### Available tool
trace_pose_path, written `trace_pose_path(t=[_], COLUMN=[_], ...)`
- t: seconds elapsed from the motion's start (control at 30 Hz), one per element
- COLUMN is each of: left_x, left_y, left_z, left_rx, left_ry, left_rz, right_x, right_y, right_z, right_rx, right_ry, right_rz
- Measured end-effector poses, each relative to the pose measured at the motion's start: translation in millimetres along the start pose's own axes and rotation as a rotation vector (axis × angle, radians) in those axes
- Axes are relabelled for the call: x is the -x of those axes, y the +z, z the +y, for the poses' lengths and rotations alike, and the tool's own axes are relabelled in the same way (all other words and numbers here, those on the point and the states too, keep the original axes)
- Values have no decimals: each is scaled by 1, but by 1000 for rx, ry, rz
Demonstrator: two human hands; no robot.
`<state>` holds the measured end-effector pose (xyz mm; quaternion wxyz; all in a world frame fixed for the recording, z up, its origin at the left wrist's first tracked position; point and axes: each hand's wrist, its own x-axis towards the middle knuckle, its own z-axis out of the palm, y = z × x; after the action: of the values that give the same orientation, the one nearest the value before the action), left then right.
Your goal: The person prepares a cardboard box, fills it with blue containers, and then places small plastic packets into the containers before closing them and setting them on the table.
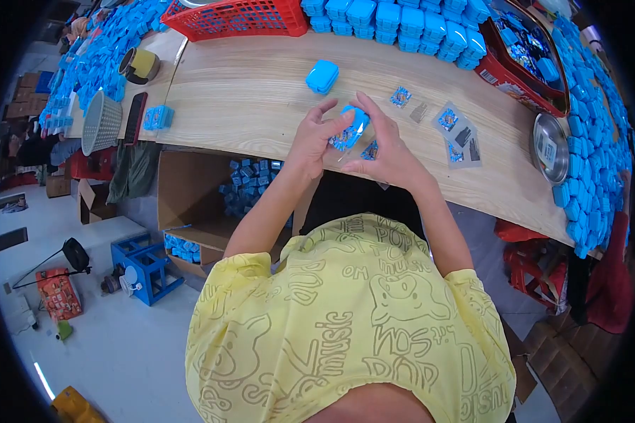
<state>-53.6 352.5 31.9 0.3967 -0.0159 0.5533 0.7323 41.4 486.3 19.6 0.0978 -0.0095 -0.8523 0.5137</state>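
Note:
A small glossy blue plastic box (pixel 360 122) is held between my two hands over the front part of the table. My left hand (pixel 313 139) is closed round its left side, with the thumb across it and a small printed picture piece (pixel 342 139) under the fingers. My right hand (pixel 390 150) grips the box's right side, fingers at the upper edge and thumb below. Another printed piece (pixel 370 150) shows beside the right thumb. Just beyond the hands, a second blue box (pixel 322 77) lies on the wooden table (pixel 247 84).
Clear sheets with printed stickers (pixel 456 134) lie to the right, near a metal bowl (pixel 550 148). Stacked blue boxes (pixel 402 27), a red basket (pixel 236 20) and a red tin (pixel 518 84) line the back. A phone (pixel 135 118) and mug (pixel 140 65) sit left. Below stands a cardboard box (pixel 190 187).

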Motion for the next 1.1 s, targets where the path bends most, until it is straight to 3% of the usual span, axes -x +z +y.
trace_pose_path(t=[0.13, 0.37, 0.5, 1.1], left_x=[-9, -17, -13, -8], left_y=[-4, -2, 3, -4], left_z=[2, -7, -7, -6], left_rx=[-63, 42, 54, 71], left_ry=[-5, 26, 5, 0], left_rz=[16, 41, 61, 37], right_x=[1, -5, -8, -6], right_y=[1, 28, 33, 32], right_z=[-2, 9, 14, 12], right_rx=[78, 297, 214, 179], right_ry=[-45, -181, -199, -199], right_rz=[-42, 284, 380, 272])
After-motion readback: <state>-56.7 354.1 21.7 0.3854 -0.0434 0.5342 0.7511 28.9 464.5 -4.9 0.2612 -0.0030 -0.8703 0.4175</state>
